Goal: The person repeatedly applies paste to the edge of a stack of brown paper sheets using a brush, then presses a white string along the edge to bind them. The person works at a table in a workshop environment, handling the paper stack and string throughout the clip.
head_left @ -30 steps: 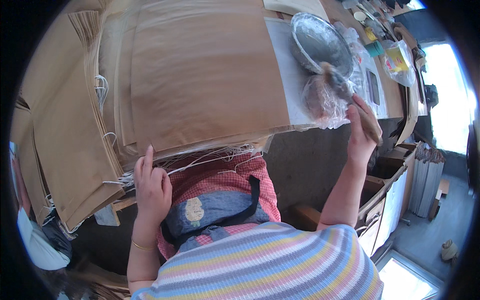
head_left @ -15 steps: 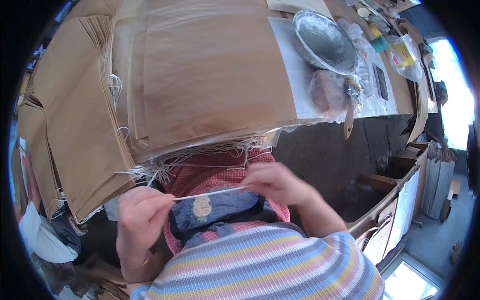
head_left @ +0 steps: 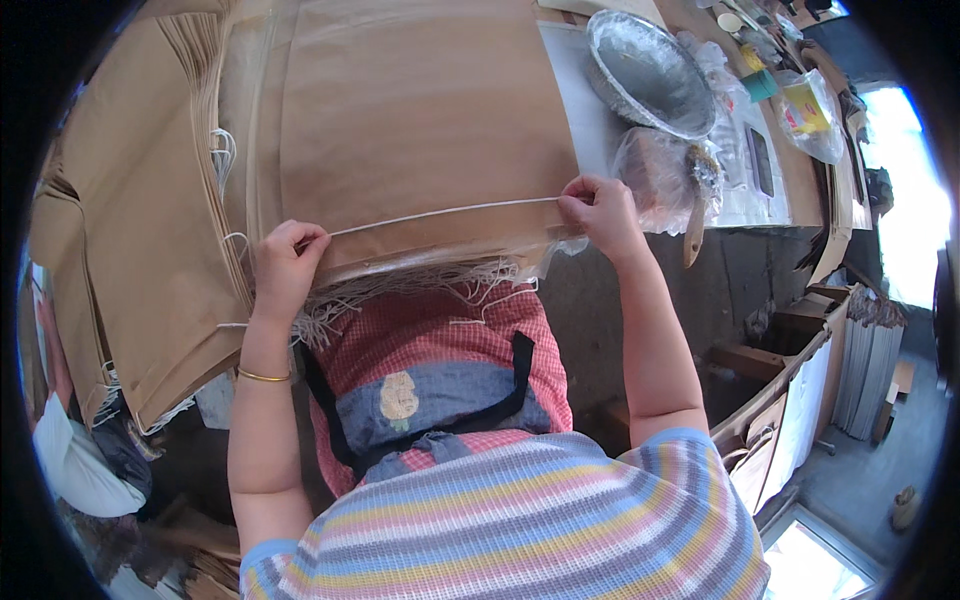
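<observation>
A white cord (head_left: 440, 212) is stretched between my two hands, above the near part of a large brown paper sheet (head_left: 430, 110) on the table. My left hand (head_left: 288, 262) pinches one end near the sheet's left side. At the other end, my right hand (head_left: 598, 212) is closed on the cord by the sheet's right edge. A bundle of loose white cords (head_left: 400, 290) hangs along the table's front edge, just over my lap.
Stacked brown paper bags (head_left: 150, 200) with white cord handles lie at the left. To the right are a metal bowl (head_left: 655, 80), a brush (head_left: 697, 205) with a wooden handle, a plastic-wrapped lump (head_left: 650, 175) and a phone (head_left: 758, 163). A cardboard box (head_left: 790, 390) stands lower right.
Both hands have moved up and away from my lap to over the paper sheet. They are farther apart, and a longer stretch of cord shows between them.
</observation>
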The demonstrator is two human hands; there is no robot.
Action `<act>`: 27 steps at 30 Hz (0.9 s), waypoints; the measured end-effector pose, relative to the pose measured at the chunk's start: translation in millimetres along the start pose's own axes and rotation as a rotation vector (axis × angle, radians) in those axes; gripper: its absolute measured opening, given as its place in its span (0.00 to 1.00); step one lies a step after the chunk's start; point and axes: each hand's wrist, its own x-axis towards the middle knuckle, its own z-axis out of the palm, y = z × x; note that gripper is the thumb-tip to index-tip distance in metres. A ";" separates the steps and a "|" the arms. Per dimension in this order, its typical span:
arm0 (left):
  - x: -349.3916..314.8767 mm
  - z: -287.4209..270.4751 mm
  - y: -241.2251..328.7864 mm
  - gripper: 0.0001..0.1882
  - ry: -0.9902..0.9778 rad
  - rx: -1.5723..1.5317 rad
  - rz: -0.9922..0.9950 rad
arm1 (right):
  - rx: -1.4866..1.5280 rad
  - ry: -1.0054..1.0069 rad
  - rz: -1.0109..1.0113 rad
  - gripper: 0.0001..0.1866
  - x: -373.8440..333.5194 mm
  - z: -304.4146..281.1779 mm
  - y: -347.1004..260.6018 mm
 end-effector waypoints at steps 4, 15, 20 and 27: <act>-4.5 3.9 4.6 0.08 0.100 0.355 0.073 | -0.279 0.203 -0.052 0.09 -9.6 7.1 -1.4; -11.5 8.5 18.5 0.12 0.255 0.637 0.400 | -0.295 0.273 -0.025 0.20 -15.5 9.6 8.9; -12.3 11.3 15.0 0.09 0.209 0.596 0.414 | -0.231 0.240 -0.042 0.15 -12.2 12.2 6.6; -9.3 10.6 15.5 0.05 0.213 0.509 0.436 | -0.105 0.190 -0.127 0.06 -7.7 9.2 16.9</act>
